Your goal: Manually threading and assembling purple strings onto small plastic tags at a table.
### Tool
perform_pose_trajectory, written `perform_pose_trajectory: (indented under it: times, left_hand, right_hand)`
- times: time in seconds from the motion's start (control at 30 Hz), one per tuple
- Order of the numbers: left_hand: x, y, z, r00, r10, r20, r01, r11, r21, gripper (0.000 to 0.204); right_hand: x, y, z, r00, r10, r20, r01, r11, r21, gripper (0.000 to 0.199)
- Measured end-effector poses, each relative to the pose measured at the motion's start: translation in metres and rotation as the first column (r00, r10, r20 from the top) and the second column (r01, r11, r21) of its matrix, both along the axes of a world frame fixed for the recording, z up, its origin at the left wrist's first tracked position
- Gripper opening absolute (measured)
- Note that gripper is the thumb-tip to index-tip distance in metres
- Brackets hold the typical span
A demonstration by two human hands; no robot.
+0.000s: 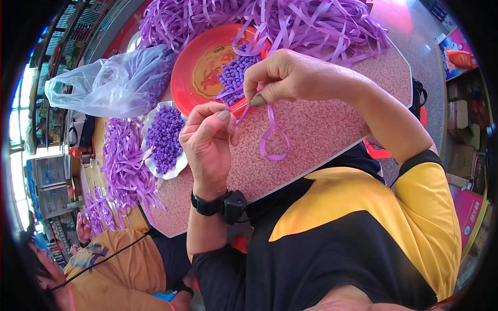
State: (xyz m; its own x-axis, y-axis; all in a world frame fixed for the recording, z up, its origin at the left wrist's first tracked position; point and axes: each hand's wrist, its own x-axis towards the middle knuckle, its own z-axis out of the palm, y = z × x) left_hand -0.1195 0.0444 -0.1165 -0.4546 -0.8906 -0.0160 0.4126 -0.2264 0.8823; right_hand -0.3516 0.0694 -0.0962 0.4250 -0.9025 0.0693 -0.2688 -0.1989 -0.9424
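My left hand (210,147), with a black strap and small black box at the wrist, is closed in a pinch above the speckled pink table. Opposite it, my right hand (282,78) pinches a purple ribbon (275,156), which hangs below the fingers in a loop. A thin, pale piece (240,108) spans the short gap between both sets of fingertips; its kind is too small to tell. Just behind my hands stands a red plate (182,78) with a heap of purple beads (236,72), partly covered by my right hand.
A white scalloped dish (179,167) of purple beads sits to the left, beside a clear plastic bag (111,85). Purple ribbons (311,28) pile along the far edge; another bunch (124,160) drapes at the left. A person in an orange-brown shirt (122,264) sits at lower left.
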Motion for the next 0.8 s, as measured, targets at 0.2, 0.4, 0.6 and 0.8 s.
perform_pose_trajectory:
  times: [0.2,0.4,0.6,0.8]
  left_hand:
    - [-0.003,0.001,0.002,0.999,-0.039,0.013,0.039,0.999,-0.008,0.007]
    - [-0.002,0.003,0.002,0.999,-0.038,0.026,0.038,0.999,-0.030,0.007]
    - [-0.005,0.005,0.003,0.998,-0.027,0.049,0.030,0.998,-0.057,0.008]
    - [-0.004,0.006,0.003,0.996,-0.010,0.090,0.020,0.995,-0.103,0.009]
  right_hand:
    - [-0.004,-0.002,-0.004,1.000,-0.004,0.011,0.004,0.999,-0.042,0.011]
    - [-0.002,0.000,0.001,1.000,-0.013,0.027,0.011,0.998,0.055,0.011]
    - [-0.002,-0.002,-0.006,0.996,-0.002,0.090,-0.007,0.994,0.106,0.011]
    - [-0.003,-0.005,-0.011,0.976,0.006,0.218,-0.056,0.974,0.221,0.016]
